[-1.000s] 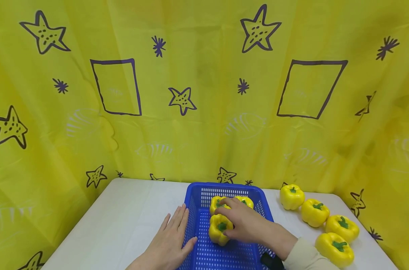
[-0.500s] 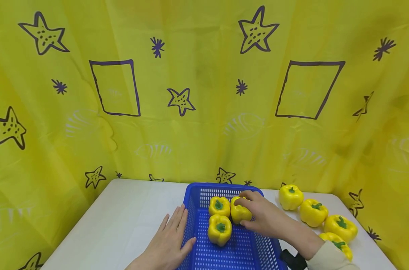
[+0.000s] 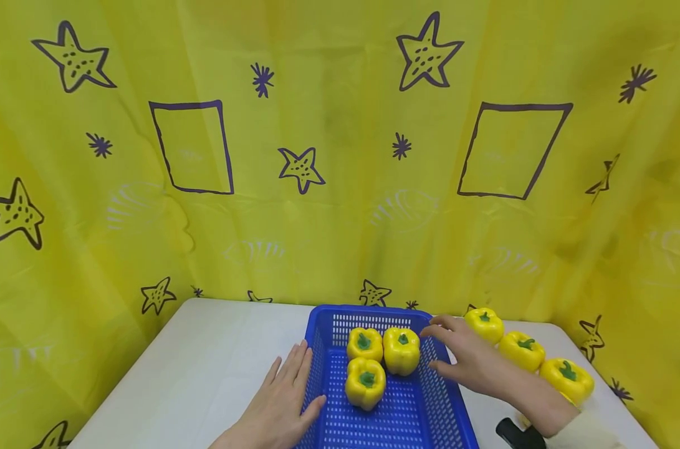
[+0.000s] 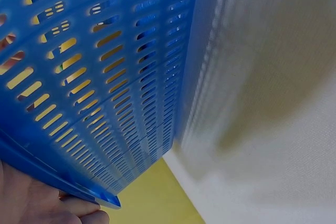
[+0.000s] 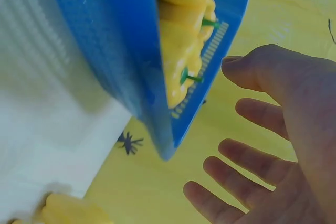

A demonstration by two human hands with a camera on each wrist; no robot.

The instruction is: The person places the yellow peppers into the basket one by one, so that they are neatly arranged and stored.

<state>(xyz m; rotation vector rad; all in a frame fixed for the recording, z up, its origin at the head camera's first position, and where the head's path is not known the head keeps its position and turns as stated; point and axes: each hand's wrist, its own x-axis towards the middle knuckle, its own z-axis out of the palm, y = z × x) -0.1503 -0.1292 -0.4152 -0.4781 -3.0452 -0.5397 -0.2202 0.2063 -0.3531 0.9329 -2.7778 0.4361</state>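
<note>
A blue plastic basket (image 3: 373, 430) with slotted walls holds three yellow bell peppers: one at the back left (image 3: 364, 343), a bell pepper (image 3: 401, 352) at the back right, and a bell pepper (image 3: 365, 383) in front. My left hand (image 3: 280, 399) rests on the basket's left rim, fingers straight. In the left wrist view, that hand (image 4: 42, 200) lies against the rim. Over the right rim is my right hand (image 3: 471, 355), apart from the peppers. The right wrist view shows this hand (image 5: 278, 140) with spread fingers and nothing in them.
On the white table (image 3: 205, 368), right of the basket, more yellow bell peppers stand in a slanting row: one at the back (image 3: 484, 324), a middle pepper (image 3: 521, 350) and a nearer pepper (image 3: 567, 379). My right forearm mostly hides another. A yellow patterned curtain (image 3: 340, 249) hangs behind.
My right hand has let go of the front pepper, touched the back-right one, which now stands upright beside the others, then withdrawn rightward over the rim. My left hand has stayed put.
</note>
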